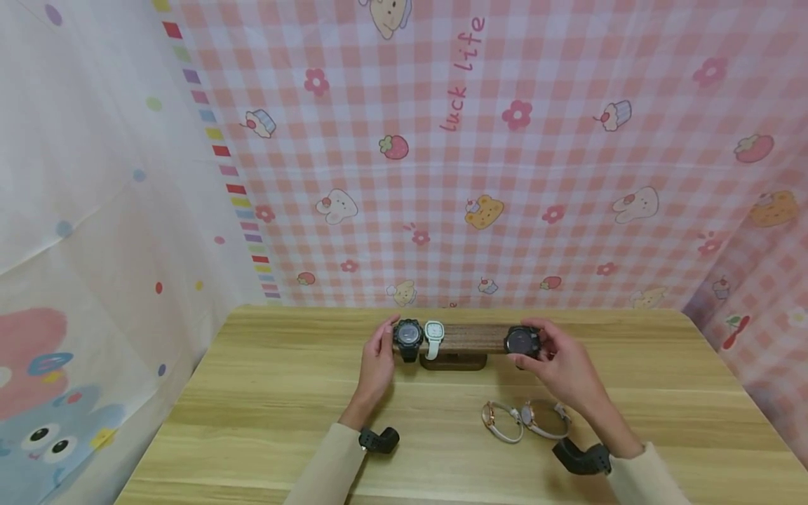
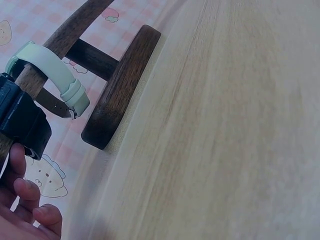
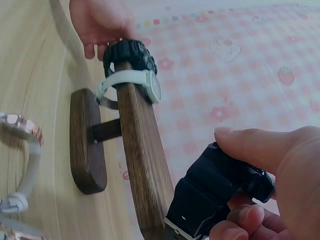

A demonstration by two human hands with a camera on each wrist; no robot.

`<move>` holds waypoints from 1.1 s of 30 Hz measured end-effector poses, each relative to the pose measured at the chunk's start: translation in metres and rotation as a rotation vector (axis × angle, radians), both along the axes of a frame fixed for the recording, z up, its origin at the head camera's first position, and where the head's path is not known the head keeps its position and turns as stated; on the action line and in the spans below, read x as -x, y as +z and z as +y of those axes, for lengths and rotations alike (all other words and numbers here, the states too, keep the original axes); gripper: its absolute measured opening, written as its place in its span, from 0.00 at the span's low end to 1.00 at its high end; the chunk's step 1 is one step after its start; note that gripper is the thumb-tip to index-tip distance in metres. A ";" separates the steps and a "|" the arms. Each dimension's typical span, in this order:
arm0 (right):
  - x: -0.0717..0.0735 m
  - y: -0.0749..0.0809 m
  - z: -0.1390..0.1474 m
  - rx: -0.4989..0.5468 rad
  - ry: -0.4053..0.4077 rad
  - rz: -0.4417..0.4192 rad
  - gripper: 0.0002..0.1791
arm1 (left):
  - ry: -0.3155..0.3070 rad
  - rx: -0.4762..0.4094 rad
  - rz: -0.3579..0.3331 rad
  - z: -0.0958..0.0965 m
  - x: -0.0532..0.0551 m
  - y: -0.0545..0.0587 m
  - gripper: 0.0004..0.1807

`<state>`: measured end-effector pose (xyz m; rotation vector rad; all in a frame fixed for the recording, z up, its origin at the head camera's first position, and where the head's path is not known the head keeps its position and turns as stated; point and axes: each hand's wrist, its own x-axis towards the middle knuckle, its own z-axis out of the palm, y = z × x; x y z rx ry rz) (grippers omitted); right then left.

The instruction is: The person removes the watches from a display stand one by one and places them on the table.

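Note:
A dark wooden watch stand (image 1: 470,338) has a horizontal bar on a short post and rounded base (image 2: 122,90). At the bar's left end my left hand (image 1: 376,361) holds the stand, its fingers close against a black digital watch (image 1: 409,335). Beside that watch, a mint-green watch (image 1: 434,331) hangs round the bar. My right hand (image 1: 564,361) grips a second black watch (image 1: 521,342) between thumb and fingers at the bar's right end. In the right wrist view its strap (image 3: 200,192) lies at the bar's near end; whether it fully encircles the bar is hidden.
Two slim watches with rose-gold cases, one at left (image 1: 503,423) and one at right (image 1: 546,421), lie on the wooden table (image 1: 265,407) in front of the stand. A pink checked cloth (image 1: 480,161) hangs behind the table. Black camera mounts sit on both wrists.

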<state>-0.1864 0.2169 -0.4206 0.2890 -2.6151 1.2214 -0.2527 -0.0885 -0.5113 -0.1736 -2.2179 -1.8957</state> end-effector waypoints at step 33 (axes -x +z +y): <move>-0.021 -0.006 -0.058 0.081 0.177 -0.093 0.32 | 0.006 -0.013 -0.013 0.000 0.001 -0.004 0.22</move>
